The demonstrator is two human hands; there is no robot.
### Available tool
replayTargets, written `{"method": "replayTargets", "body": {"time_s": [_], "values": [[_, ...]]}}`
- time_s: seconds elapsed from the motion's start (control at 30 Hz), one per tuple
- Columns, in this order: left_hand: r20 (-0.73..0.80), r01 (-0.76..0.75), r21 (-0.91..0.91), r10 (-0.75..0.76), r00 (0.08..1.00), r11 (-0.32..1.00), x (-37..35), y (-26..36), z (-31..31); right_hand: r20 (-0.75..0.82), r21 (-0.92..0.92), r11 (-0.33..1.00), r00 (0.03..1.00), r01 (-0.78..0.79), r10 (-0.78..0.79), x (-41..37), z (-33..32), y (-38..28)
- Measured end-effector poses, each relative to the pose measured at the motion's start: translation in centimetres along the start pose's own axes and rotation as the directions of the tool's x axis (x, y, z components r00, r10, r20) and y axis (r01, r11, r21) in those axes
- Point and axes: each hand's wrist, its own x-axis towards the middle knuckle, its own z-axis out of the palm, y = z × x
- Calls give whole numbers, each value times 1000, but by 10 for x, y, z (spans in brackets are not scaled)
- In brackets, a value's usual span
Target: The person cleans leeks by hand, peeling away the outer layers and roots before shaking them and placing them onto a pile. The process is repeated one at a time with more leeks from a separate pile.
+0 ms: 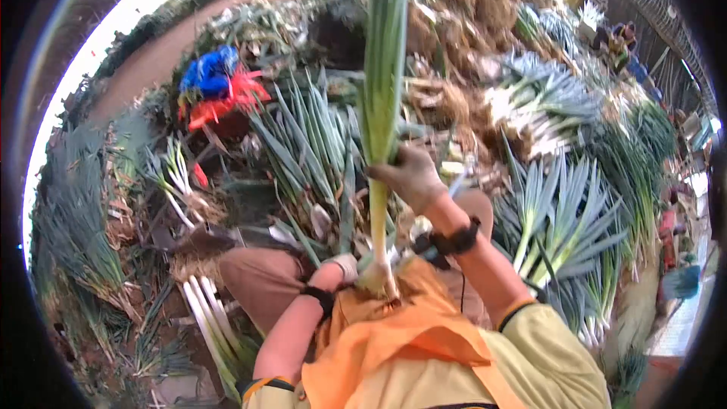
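My right hand (413, 178), in a pale work glove, grips a long leek (384, 98) where the green leaves meet the pale stalk. The leek stands almost upright before me, leaves upward, its root end (391, 291) low over my orange apron (409, 333). My left hand (345, 266), also gloved, is curled low beside the leek's stalk, near my knee. Its fingertips are hidden, and I cannot tell what they hold. Just beyond that hand, a bunch of leeks (307, 140) lies with its leaves pointing away.
More leeks lie to my right (560, 212) and farther back (545, 98). White-stalked leeks (208, 310) lie by my left knee. Blue plastic (210, 72) and red plastic (227, 98) rest on the heap. Brown trimmings (473, 7) pile up ahead. Another person (617, 42) is at the far right.
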Motion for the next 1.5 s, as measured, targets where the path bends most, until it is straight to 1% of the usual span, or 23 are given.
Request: {"method": "replayTargets", "body": {"time_s": [0.17, 0.27, 0.3, 0.33, 0.37, 0.4, 0.43, 0.47, 0.53, 0.6, 0.67, 0.73, 0.83, 0.93, 0.97, 1.0, 1.07, 1.1, 1.2, 1.27, 1.37, 1.4, 1.5], "values": [[-229, 144, -185, -185, 956, 972, -14, 12, -38, -119, -24, 1000, 993, -2, -1, 9, -13, 16], [-807, 22, -297, -263, 528, 955, -38, 15, -66, -139, -90, 996, 990, -16, 3, 6, -8, 4], [-834, -511, -472, -175, 524, 718, -57, 22, -84, -131, -143, 989, 991, -41, 22, 4, -4, -1], [-981, -497, -23, 76, 178, 868, -35, 1, -89, -153, -268, 963, 985, 40, -84, 8, 5, 8], [-924, -863, -380, -166, 344, 332, -83, 40, -105, -111, -388, 920, 988, 58, -109, 2, 13, -6], [-776, -784, -477, -229, 588, -396, -136, 85, -125, -60, -500, 862, 989, 84, -132, -4, 19, -19], [-780, -793, -468, -239, 578, -390, -144, 91, -131, 86, -556, 781, 954, 285, -287, 5, 26, 2], [-834, -874, -415, -279, 476, -250, -150, 94, -136, 155, 171, 982, 987, -77, 50, 24, 42, 31], [-883, -932, -348, -301, 361, -97, -155, 88, -140, 206, 171, 893, 871, 416, -446, -16, 23, -35], [-846, -944, -288, -418, 330, -162, -157, 68, -146, 268, 137, 859, 817, 493, -511, -4, 19, -10], [-847, -841, -295, -282, 450, -454, -170, 38, -154, 576, 468, 883, 750, 23, -325, -10, 24, 11], [-844, -750, -210, -271, 463, -627, -195, 34, -162, 738, 285, 959, 639, -8, -214, -19, 43, 40], [-849, -846, -134, -382, 366, -516, -212, 9, -165, 716, 497, 858, 621, -131, -320, -29, 79, 72], [-834, -903, -82, -466, 294, -422, -209, -36, -148, 901, 403, 787, 351, -467, -254, -40, 80, 13], [-755, -705, -103, -407, 514, -701, -199, -70, -139, 900, 309, 887, 407, -342, -156, -43, 80, 3], [-738, -714, -69, -446, 506, -697, -193, -79, -129, 877, 195, 960, 475, -203, -77, -44, 81, -1], [-566, -825, -38, -668, 483, -564, -178, -82, -99, 902, 94, 981, 431, -168, -12, -40, 98, 13], [-572, -906, -254, -703, 424, -339, -173, -86, -86, 877, 116, 988, 457, 105, -151, -37, 114, 38], [-471, -877, -352, -747, 469, -328, -141, -119, -54, 764, 125, 822, 475, 555, -436, -45, 141, 82], [-390, -805, -260, -705, 593, -533, -138, -134, -63, 826, -48, 990, 563, 134, -36, -59, 127, 35], [-374, -840, -263, -752, 542, -475, -147, -126, -69, 773, 139, 989, 619, 49, -140, -64, 123, 58], [-373, -878, -269, -798, 474, -396, -149, -121, -70, 441, 188, 628, 506, 756, -741, -64, 124, 66], [-272, -871, -215, -830, 488, -441, -133, -137, -61, 718, 308, 928, 692, -210, -82, -80, 79, 63]]}}
